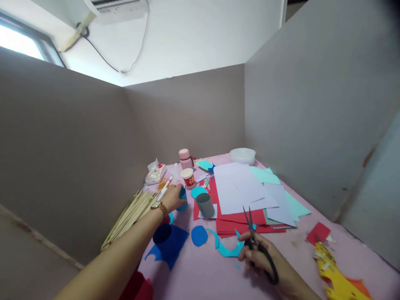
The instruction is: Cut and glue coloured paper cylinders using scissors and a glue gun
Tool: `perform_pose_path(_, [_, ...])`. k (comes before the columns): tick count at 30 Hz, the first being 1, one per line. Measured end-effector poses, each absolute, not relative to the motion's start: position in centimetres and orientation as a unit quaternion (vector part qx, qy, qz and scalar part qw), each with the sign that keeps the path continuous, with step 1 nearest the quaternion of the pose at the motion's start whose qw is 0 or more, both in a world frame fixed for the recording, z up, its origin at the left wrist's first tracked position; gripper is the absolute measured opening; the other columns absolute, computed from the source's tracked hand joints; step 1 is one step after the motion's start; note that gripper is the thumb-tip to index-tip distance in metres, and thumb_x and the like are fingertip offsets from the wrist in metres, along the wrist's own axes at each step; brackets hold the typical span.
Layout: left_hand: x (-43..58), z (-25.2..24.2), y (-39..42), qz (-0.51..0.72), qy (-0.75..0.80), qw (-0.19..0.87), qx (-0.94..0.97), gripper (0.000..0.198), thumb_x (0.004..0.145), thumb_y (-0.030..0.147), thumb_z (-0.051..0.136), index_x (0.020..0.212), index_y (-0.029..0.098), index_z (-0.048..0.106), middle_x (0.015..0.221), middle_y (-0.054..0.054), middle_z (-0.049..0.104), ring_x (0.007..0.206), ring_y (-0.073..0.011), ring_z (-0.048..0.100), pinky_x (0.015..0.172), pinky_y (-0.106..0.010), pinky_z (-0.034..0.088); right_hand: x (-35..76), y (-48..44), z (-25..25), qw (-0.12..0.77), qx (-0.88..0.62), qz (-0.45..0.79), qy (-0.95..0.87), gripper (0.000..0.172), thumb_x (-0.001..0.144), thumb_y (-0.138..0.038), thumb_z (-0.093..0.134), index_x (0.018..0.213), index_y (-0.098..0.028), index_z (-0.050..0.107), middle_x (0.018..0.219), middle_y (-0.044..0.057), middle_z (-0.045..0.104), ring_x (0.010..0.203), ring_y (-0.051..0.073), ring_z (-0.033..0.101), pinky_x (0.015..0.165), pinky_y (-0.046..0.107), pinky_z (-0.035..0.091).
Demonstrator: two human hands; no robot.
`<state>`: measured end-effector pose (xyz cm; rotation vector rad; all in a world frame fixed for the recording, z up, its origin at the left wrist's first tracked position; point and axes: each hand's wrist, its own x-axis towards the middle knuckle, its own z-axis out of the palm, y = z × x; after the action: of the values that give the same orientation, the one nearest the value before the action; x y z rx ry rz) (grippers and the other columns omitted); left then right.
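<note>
My left hand, with a gold watch on its wrist, reaches across the table and grips a blue paper tube. In my right hand is a pair of black-handled scissors, blades pointing away from me and slightly parted. Just beyond that hand lies a curved light-blue paper offcut. Between my hands are a dark-blue paper disc and a grey paper tube, which stands upright on a white square. A dark-blue paper sheet with a cut edge lies under my left forearm.
Wooden sticks lie at the left, near a tissue pack. A paper cup, a pink flask and a white bowl stand at the back. White sheets cover red paper. Yellow scraps lie right. Grey partitions enclose the table.
</note>
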<state>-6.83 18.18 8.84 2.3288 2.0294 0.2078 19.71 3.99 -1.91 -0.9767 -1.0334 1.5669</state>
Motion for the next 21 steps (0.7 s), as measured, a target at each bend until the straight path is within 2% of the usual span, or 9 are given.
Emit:
perform_pose_path(5, [-6.7,8.9,18.0,0.045,0.647,0.017,0.761,0.034,0.087,0.029,0.058,0.118,0.019,0.055,0.122,-0.008,0.059,0.101,-0.0240,0.061,0.083,-0.046,0.052,20.3,4.0,-1.0,0.486,-0.346,0.705,-0.385,0.036,0.067,-0.035,0.069,0.096,-0.017,0.059,0.070,0.003,0.069,0.054,0.013,0.055,0.046,0.021,0.034])
perform_pose_path(8, [-5.4,10.5,16.1,0.102,0.630,-0.020,0.770,0.039,0.085,0.028,0.060,0.122,0.020,0.052,0.135,-0.010,0.050,0.119,-0.0303,0.049,0.097,-0.056,0.040,20.4,4.0,-0.6,0.479,-0.299,0.738,-0.370,0.037,0.064,-0.033,0.070,0.095,-0.016,0.060,0.070,0.004,0.070,0.054,0.013,0.056,0.045,0.020,0.034])
perform_pose_path(10, [-3.8,11.0,13.8,0.149,0.594,-0.014,0.790,0.042,0.084,0.026,0.058,0.124,0.013,0.050,0.135,-0.014,0.049,0.128,-0.0323,0.039,0.105,-0.054,0.030,20.4,3.9,-0.3,0.471,-0.277,0.754,-0.365,0.039,0.062,-0.032,0.072,0.095,-0.016,0.061,0.072,0.005,0.071,0.056,0.013,0.058,0.045,0.019,0.035])
perform_pose_path(12, [-2.0,10.6,10.9,0.182,0.543,0.023,0.820,0.035,0.088,0.028,0.050,0.121,0.016,0.052,0.127,-0.011,0.056,0.122,-0.0245,0.046,0.104,-0.040,0.035,20.3,3.8,-0.2,0.464,-0.264,0.763,-0.364,0.042,0.060,-0.030,0.075,0.097,-0.017,0.061,0.080,0.005,0.071,0.065,0.014,0.061,0.049,0.020,0.040])
perform_pose_path(14, [-0.4,9.3,8.0,0.196,0.506,0.073,0.836,0.026,0.087,0.028,0.049,0.111,0.023,0.058,0.118,-0.005,0.063,0.114,-0.0200,0.054,0.100,-0.034,0.041,20.2,3.7,-0.2,0.463,-0.271,0.752,-0.383,0.047,0.058,-0.034,0.078,0.098,-0.017,0.062,0.082,0.006,0.071,0.070,0.016,0.063,0.052,0.021,0.042])
perform_pose_path(16, [0.5,7.3,5.7,0.210,0.493,0.113,0.836,0.024,0.086,0.028,0.050,0.108,0.026,0.060,0.112,-0.003,0.067,0.109,-0.0181,0.059,0.095,-0.031,0.045,20.1,3.6,-0.5,0.477,-0.303,0.719,-0.405,0.049,0.061,-0.046,0.077,0.096,-0.015,0.063,0.067,0.003,0.069,0.055,0.014,0.059,0.045,0.020,0.038])
perform_pose_path(18, [0.6,5.3,4.3,0.233,0.501,0.138,0.822,0.024,0.086,0.029,0.050,0.107,0.026,0.061,0.112,-0.003,0.068,0.109,-0.0187,0.060,0.095,-0.032,0.047,20.1,3.8,-1.0,0.504,-0.341,0.678,-0.412,0.050,0.068,-0.058,0.069,0.093,-0.014,0.063,0.046,-0.004,0.057,0.036,0.008,0.043,0.037,0.018,0.027])
perform_pose_path(19, [0.4,4.4,3.9,0.244,0.514,0.147,0.809,0.024,0.086,0.030,0.050,0.106,0.025,0.062,0.111,-0.005,0.068,0.108,-0.0196,0.061,0.094,-0.033,0.048,20.1,3.9,-1.1,0.522,-0.357,0.658,-0.408,0.050,0.071,-0.060,0.066,0.092,-0.015,0.062,0.041,-0.007,0.051,0.033,0.007,0.038,0.036,0.018,0.023])
perform_pose_path(21, [-0.5,3.0,3.4,0.266,0.548,0.158,0.777,0.025,0.087,0.031,0.048,0.104,0.021,0.063,0.109,-0.008,0.070,0.103,-0.0218,0.064,0.089,-0.035,0.051,20.3,4.1,-1.3,0.557,-0.374,0.627,-0.397,0.048,0.070,-0.057,0.070,0.097,-0.018,0.060,0.048,-0.007,0.054,0.040,0.009,0.044,0.040,0.019,0.027])
